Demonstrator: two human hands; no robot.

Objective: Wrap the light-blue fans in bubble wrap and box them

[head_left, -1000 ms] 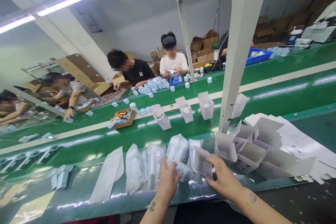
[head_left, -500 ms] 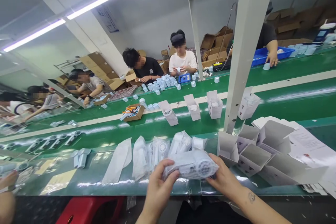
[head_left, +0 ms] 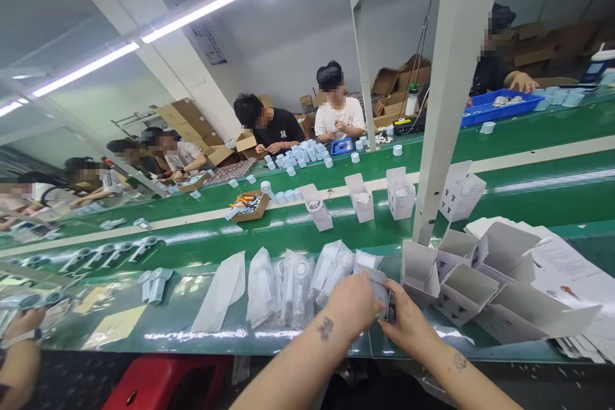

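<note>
My left hand (head_left: 353, 304) is closed at the top of a small white box (head_left: 379, 277), its fingers partly hidden. My right hand (head_left: 403, 314) grips the right side of that box. Pale blue material shows inside the box between my hands. Just left of my hands lie several clear-bagged light blue devices (head_left: 300, 278) in a row, and a flat white bag (head_left: 221, 291) rests beyond them. Several open white boxes (head_left: 459, 295) stand to the right of my right hand.
Printed sheets (head_left: 567, 269) are piled at the right. A metal post (head_left: 439, 102) rises behind the boxes. Filled boxes (head_left: 360, 202) stand on the green conveyor (head_left: 269, 234). Co-workers sit opposite; a person's hand (head_left: 29, 320) is at far left.
The bagged device that I held flat between both hands is now mostly out of sight at a box between them. My left hand has moved right; the view has shifted slightly.
</note>
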